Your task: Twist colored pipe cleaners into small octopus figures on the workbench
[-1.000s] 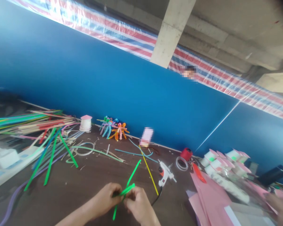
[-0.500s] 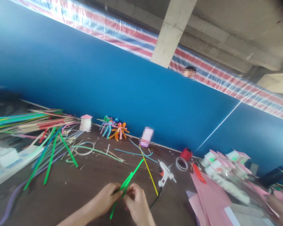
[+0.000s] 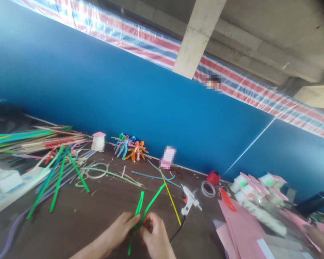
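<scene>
My left hand [image 3: 121,227] and my right hand [image 3: 156,233] meet low in the middle of the view, both pinched on a bright green pipe cleaner [image 3: 139,205]. It is folded where my fingers grip it. One folded loop stands up from my left fingers, a longer end slants up to the right, and a short end hangs down between my hands. Both hands hover just above the dark brown table [image 3: 97,208].
Loose coloured pipe cleaners [image 3: 56,169] lie heaped at the left. Small pipe-cleaner figures [image 3: 129,146] stand against the blue wall. A white glue gun [image 3: 188,200], yellow stick [image 3: 170,196], tape rolls [image 3: 208,187], pink paper [image 3: 237,226] and white cups [image 3: 255,187] lie right.
The green pipe cleaner has been bent: one end that lay flat across my fingers now stands up as a folded loop. My hands have stayed in the same spot.
</scene>
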Available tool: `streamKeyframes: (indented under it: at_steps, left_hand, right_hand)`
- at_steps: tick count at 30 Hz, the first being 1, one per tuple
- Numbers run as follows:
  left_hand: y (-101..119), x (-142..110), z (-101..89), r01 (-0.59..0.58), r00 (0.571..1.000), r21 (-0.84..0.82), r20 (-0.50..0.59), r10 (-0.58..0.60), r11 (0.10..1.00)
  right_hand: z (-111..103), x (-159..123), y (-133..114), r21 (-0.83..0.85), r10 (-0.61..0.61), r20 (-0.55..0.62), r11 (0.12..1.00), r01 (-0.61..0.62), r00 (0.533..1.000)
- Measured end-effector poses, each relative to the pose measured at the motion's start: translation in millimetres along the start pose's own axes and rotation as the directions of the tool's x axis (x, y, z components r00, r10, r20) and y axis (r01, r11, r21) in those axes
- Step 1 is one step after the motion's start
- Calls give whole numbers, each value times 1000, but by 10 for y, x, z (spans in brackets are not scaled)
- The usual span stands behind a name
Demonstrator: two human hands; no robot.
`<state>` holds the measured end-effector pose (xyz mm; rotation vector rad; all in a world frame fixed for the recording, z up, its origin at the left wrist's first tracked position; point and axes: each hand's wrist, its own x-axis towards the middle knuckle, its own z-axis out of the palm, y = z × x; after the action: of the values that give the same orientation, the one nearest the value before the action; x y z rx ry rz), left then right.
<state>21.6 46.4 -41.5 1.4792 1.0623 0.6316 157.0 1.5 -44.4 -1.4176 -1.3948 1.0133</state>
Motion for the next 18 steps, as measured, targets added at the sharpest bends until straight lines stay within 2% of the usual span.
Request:
streamKeyframes:
  at_steps: [4,7,13,18]
  left_hand:
    - [24,-24,6,11,1000,20,-27,-10,1000]
    - [11,-20,1,-2,999,94,-46,7,996]
    - [42,32,-63,-221,974,266,22,224,938]
    - [9,160,-61,-320,936,350,-29,351,881]
  right_hand:
    - [9,-9,-6,-19,-18,9,1000,18,1000]
    - [23,-7,-9,-43,-38,3,998,38,999]
    - [29,47,-46,-162,-178,-69,973,165,982]
    - [-19,163,12,-272,-257,-90,936,225,962]
